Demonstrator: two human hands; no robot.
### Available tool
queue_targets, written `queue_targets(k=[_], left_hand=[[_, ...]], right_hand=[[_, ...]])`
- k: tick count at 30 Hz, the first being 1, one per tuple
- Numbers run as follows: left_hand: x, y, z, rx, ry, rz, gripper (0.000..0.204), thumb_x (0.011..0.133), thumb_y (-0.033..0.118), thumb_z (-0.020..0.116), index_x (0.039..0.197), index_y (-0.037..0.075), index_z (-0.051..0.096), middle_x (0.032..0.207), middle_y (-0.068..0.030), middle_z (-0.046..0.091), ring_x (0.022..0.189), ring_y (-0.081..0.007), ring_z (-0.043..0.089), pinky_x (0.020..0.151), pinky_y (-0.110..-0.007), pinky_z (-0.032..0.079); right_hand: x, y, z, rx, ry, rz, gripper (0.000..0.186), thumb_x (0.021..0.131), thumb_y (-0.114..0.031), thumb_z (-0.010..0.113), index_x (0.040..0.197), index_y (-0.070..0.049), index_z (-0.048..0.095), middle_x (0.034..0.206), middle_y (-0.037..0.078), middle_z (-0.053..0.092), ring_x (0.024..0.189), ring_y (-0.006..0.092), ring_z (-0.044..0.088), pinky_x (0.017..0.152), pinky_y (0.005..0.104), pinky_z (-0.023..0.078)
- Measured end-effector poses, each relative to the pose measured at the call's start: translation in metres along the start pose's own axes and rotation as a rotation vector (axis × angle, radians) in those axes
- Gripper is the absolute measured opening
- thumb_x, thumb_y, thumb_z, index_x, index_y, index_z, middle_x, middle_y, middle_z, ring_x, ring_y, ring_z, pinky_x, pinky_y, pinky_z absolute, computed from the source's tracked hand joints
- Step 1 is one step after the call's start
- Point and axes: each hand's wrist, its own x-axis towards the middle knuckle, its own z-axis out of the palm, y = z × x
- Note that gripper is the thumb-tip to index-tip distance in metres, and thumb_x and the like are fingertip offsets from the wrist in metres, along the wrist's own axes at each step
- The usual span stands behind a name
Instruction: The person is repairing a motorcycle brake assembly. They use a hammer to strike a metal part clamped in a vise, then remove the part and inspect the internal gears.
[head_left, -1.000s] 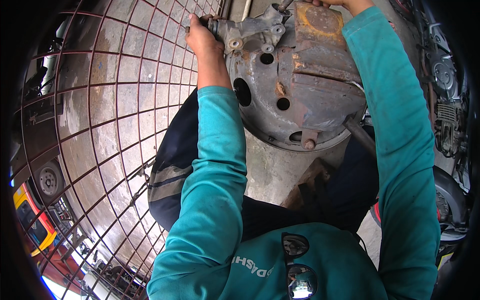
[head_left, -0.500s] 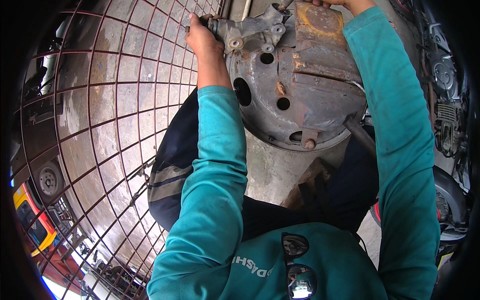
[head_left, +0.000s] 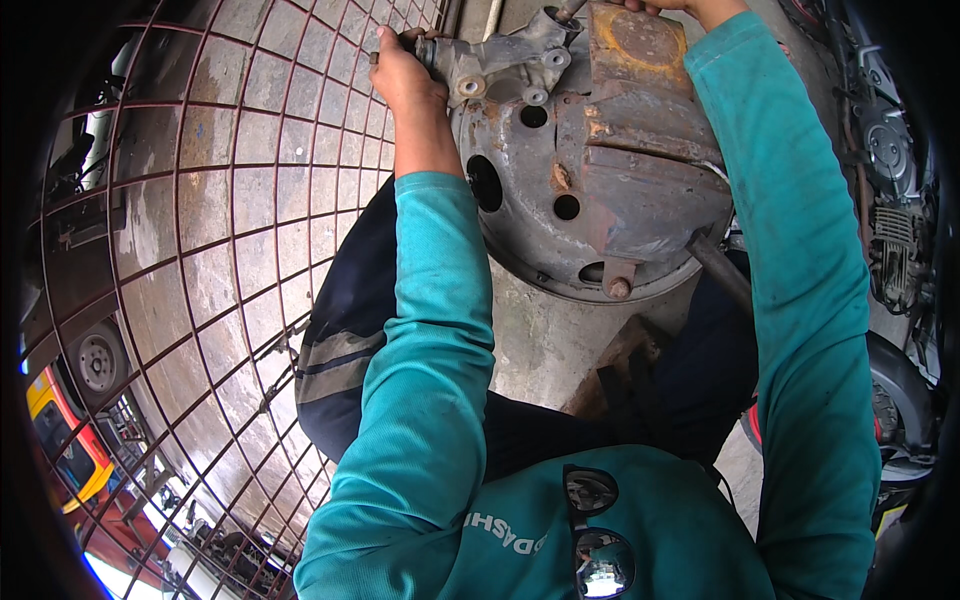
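Note:
A grey cast-metal housing (head_left: 510, 65) with several bolt holes lies across the far side of a rusty bench vise (head_left: 645, 130). My left hand (head_left: 405, 75) is closed around the housing's left end, thumb up beside a small bolt-like tip. A metal rod (head_left: 568, 10) stands at the housing's upper right and runs out of the picture. My right hand (head_left: 690, 6) is at the top edge, beyond the vise, mostly cut off. Its fingers are curled, and what they hold cannot be made out. Beneath the vise is a round steel wheel rim (head_left: 520, 180) with holes.
A brown wire-mesh fence (head_left: 235, 205) runs along my left. The vise's handle bar (head_left: 722, 272) points toward my right knee. A wooden block (head_left: 615, 370) lies on the concrete floor (head_left: 530, 345) between my legs. Motorcycle engine parts (head_left: 890, 160) stand close on the right.

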Motion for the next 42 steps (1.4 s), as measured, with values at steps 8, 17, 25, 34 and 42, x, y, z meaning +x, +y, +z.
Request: queue_targets(k=[8, 17, 25, 34, 42], left_hand=[[0.0, 0.0, 0.002, -0.023, -0.003, 0.003, 0.049, 0.107, 0.035, 0.054, 0.083, -0.008, 0.062, 0.08, -0.0194, 0.067, 0.067, -0.0295, 0.066, 0.065, -0.043, 0.058], [-0.008, 0.004, 0.007, -0.008, 0.018, 0.012, 0.047, 0.107, 0.032, 0.055, 0.084, -0.008, 0.061, 0.078, -0.0187, 0.067, 0.065, -0.0291, 0.066, 0.063, -0.043, 0.058], [-0.004, 0.002, 0.004, -0.044, -0.001, 0.017, 0.045, 0.107, 0.032, 0.055, 0.086, -0.007, 0.062, 0.076, -0.0169, 0.067, 0.064, -0.0271, 0.065, 0.062, -0.042, 0.056], [-0.006, 0.003, 0.006, -0.045, -0.002, 0.014, 0.045, 0.107, 0.033, 0.054, 0.086, -0.006, 0.061, 0.076, -0.0171, 0.068, 0.064, -0.0276, 0.065, 0.062, -0.041, 0.056], [-0.009, 0.005, 0.007, -0.055, 0.007, 0.029, 0.042, 0.107, 0.031, 0.054, 0.088, -0.006, 0.06, 0.078, -0.0176, 0.068, 0.065, -0.0272, 0.066, 0.062, -0.042, 0.056]], right_hand=[[0.001, 0.002, -0.001, 0.007, 0.003, -0.003, 0.026, 0.092, -0.02, 0.071, 0.09, 0.005, 0.072, 0.076, 0.012, 0.073, 0.061, 0.0196, 0.068, 0.054, 0.0353, 0.055], [-0.008, -0.005, 0.0, 0.03, 0.026, 0.044, 0.029, 0.093, -0.02, 0.072, 0.086, 0.008, 0.072, 0.071, 0.014, 0.071, 0.057, 0.0211, 0.067, 0.052, 0.0355, 0.055], [-0.005, 0.0, 0.001, 0.033, 0.025, 0.009, 0.025, 0.092, -0.018, 0.073, 0.09, 0.006, 0.072, 0.076, 0.012, 0.072, 0.059, 0.0186, 0.067, 0.053, 0.034, 0.054], [-0.005, -0.004, 0.001, 0.054, 0.024, 0.046, 0.026, 0.092, -0.019, 0.072, 0.091, 0.007, 0.071, 0.077, 0.013, 0.072, 0.059, 0.0192, 0.067, 0.051, 0.0338, 0.054], [-0.003, -0.002, 0.003, 0.054, 0.023, 0.041, 0.027, 0.093, -0.019, 0.071, 0.09, 0.008, 0.07, 0.076, 0.014, 0.071, 0.057, 0.0195, 0.066, 0.05, 0.0341, 0.053]])
